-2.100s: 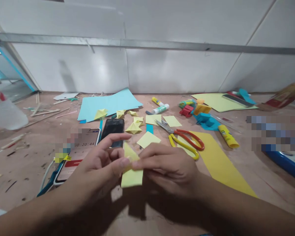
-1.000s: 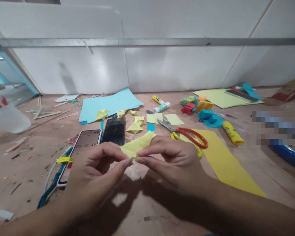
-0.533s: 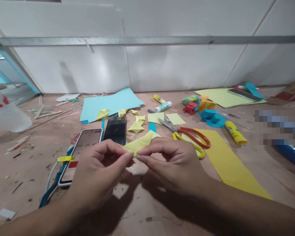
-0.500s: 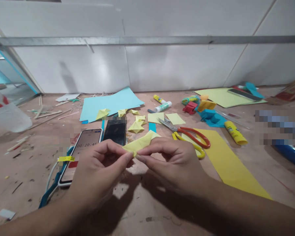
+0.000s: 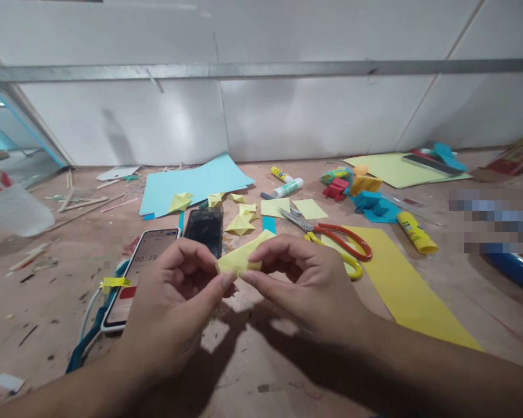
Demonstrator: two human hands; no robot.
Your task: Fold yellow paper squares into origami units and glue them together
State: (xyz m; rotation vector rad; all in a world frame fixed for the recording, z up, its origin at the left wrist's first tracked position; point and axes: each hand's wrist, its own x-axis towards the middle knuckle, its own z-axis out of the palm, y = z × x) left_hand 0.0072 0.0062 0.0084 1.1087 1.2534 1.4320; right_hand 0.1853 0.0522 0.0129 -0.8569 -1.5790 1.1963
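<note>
A small folded piece of pale yellow paper (image 5: 240, 258) is held up above the table between both hands. My left hand (image 5: 174, 307) pinches its left end with thumb and fingers curled. My right hand (image 5: 307, 287) pinches the right part, its forefinger bent over the top edge. Behind the hands lie a phone with a lit timer screen (image 5: 140, 269) and a dark phone (image 5: 204, 228). Several small folded yellow paper shapes (image 5: 239, 223) lie beyond them.
Red-and-yellow scissors (image 5: 337, 244) rest on a long yellow sheet (image 5: 401, 290) to the right. Farther back are a light blue sheet (image 5: 192, 183), glue sticks (image 5: 287, 187), another glue stick (image 5: 416, 232), red, orange and blue paper shapes (image 5: 357, 194). Wooden sticks (image 5: 82, 203) and a plastic bottle (image 5: 13, 209) sit left.
The paper, hanging low and flat two seconds ago, has been lifted and folded narrower. In the last half second my right forefinger curled further over its top edge.
</note>
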